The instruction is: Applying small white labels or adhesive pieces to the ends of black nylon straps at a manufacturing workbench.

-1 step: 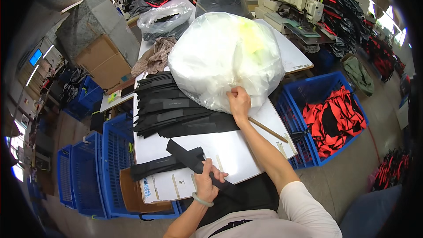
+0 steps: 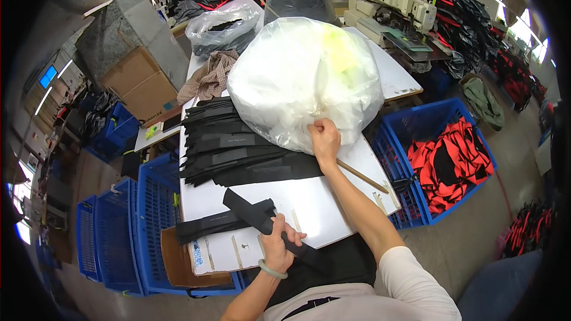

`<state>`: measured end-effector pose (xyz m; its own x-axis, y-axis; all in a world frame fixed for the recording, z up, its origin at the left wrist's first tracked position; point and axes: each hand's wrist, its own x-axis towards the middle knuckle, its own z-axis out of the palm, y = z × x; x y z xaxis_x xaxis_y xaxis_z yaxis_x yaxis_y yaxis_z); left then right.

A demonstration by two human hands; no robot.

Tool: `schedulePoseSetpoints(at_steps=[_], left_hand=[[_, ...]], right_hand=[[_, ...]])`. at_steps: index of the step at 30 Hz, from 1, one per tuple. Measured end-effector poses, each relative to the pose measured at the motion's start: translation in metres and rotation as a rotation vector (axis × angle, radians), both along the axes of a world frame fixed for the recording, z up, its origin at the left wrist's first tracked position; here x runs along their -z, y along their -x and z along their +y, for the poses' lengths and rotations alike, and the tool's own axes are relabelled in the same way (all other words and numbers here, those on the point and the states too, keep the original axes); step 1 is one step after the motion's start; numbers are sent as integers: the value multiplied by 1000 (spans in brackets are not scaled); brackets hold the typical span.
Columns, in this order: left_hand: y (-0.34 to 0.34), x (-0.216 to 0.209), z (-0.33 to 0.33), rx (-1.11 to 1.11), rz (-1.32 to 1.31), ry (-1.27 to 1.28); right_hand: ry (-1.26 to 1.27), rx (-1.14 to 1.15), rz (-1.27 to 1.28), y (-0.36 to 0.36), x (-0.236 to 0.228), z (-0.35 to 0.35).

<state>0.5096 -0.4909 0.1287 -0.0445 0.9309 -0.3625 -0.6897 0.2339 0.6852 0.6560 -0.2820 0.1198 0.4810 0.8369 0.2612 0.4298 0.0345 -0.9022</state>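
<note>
A black fabric strip (image 2: pixel 248 210) is in my left hand (image 2: pixel 279 242), fingers closed round it; it slants over the near part of the white table (image 2: pixel 315 196). Its lower end hangs toward my lap. Beneath it lie more black strips (image 2: pixel 220 224), stacked flat. My right hand (image 2: pixel 326 142) reaches forward, fingertips pinched at the front of a big, full, clear plastic bag (image 2: pixel 285 77) with white and yellowish contents. The plastic gathers in folds at those fingertips; anything smaller between them is hidden. Left of the bag spreads a row of black fabric pieces (image 2: pixel 238 154) with grey patches.
A wooden stick (image 2: pixel 363 176) lies beside my right forearm. Blue crates stand on both sides; the right crate (image 2: pixel 386 142) holds red-and-black pieces (image 2: pixel 449 166). Farther back are a checked cloth (image 2: pixel 217 74), another plastic bag (image 2: pixel 223 27) and a sewing machine (image 2: pixel 392 0).
My right hand has shifted very slightly to the right and down at the bag. My left hand and the strip are almost where they were.
</note>
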Motion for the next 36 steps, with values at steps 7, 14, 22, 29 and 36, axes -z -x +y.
schedulePoseSetpoints(at_steps=[7, 14, 22, 29, 36], left_hand=[[-5, -8, 15, -16, 19, -75], [1, -16, 18, -84, 29, -132], [0, -21, 26, 3, -11, -152], [-1, -28, 27, 186, -1, -317], [1, -19, 14, 137, 122, -341]], right_hand=[[121, -5, 78, -21, 4, 8], [-12, -27, 362, -37, -1, 1], [121, -735, 672, -42, -34, -91], [366, -1031, 883, -20, -54, -133], [300, -951, 696, -11, -49, -152]])
